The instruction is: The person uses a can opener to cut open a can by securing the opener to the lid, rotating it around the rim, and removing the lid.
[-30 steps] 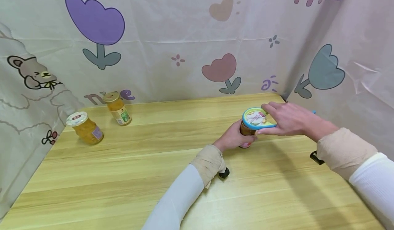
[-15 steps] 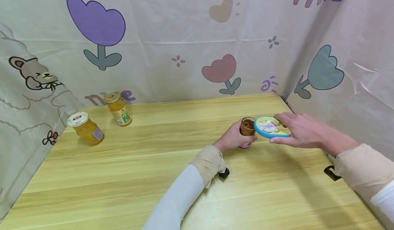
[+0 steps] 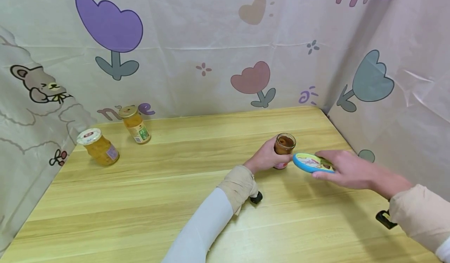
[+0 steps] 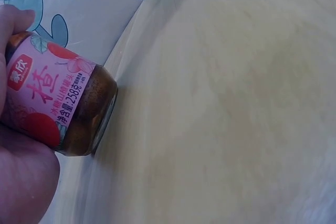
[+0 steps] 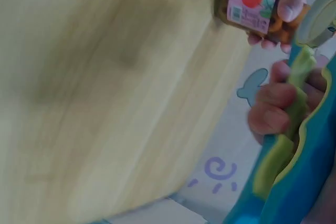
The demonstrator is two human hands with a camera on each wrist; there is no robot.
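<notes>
My left hand [image 3: 263, 158] grips an uncapped glass jar [image 3: 285, 142] with brown contents, upright on the table. In the left wrist view the jar [image 4: 50, 90] shows a pink label with red fruit. Just right of it, my right hand [image 3: 351, 171] holds a blue and yellow-green jar opener [image 3: 306, 164] by its handles. The right wrist view shows fingers [image 5: 275, 106] curled round the opener's grip [image 5: 312, 161]. A pale round lid [image 5: 321, 20], underside showing, sits in the opener's head, apart from the jar's rim.
Two capped jars with yellow-orange contents stand at the back left: one with a white lid [image 3: 102, 149], one with a gold lid [image 3: 135, 127]. A printed cloth [image 3: 197, 28] hangs behind the wooden table [image 3: 147, 204] and along both sides.
The opener has lifted off the jar with the lid, uncovering its mouth. My right hand has then moved right and toward me. My left hand has stayed on the jar.
</notes>
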